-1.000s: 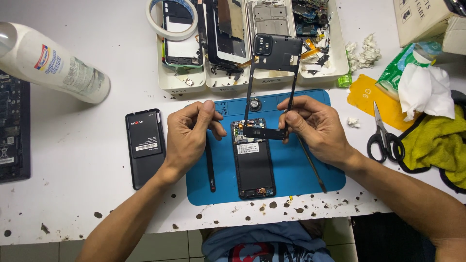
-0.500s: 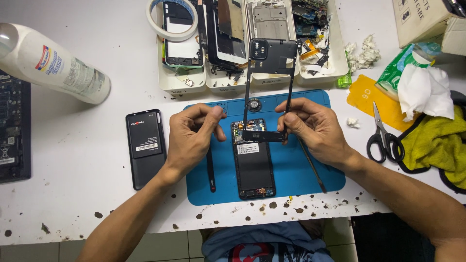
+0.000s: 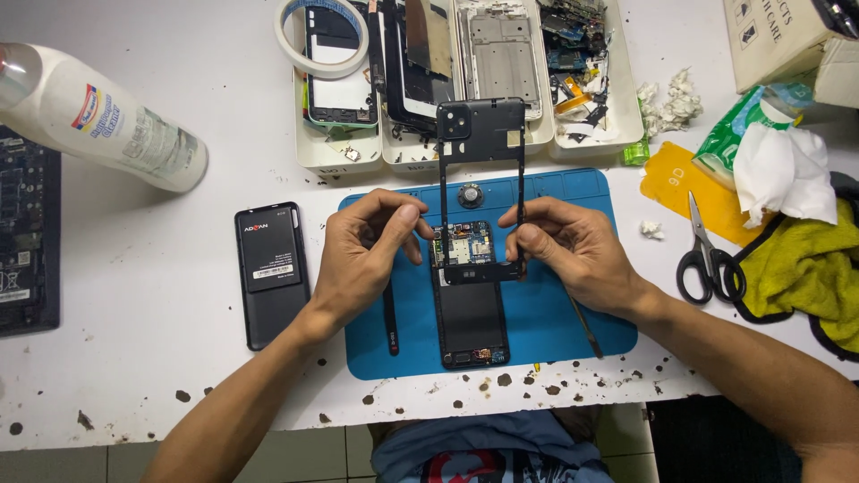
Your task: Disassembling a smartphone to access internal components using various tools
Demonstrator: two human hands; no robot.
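At the centre of the frame, over the blue rubber mat (image 3: 555, 313), the left hand (image 3: 362, 255) and right hand (image 3: 573, 250) pinch the black plastic phone mid-frame (image 3: 480, 134). It looks best lifted evenly, both sides together, off the opened black phone (image 3: 470, 300).

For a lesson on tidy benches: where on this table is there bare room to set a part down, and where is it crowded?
Bare white table lies left of the black battery, below the white bottle. The blue mat has free corners beside the opened phone. Crowded: the parts trays at the top, and scissors and cloths at right.

A black plastic phone mid-frame (image 3: 480, 134) stands tilted up off the opened black smartphone body (image 3: 470, 304), which lies flat on the blue mat.
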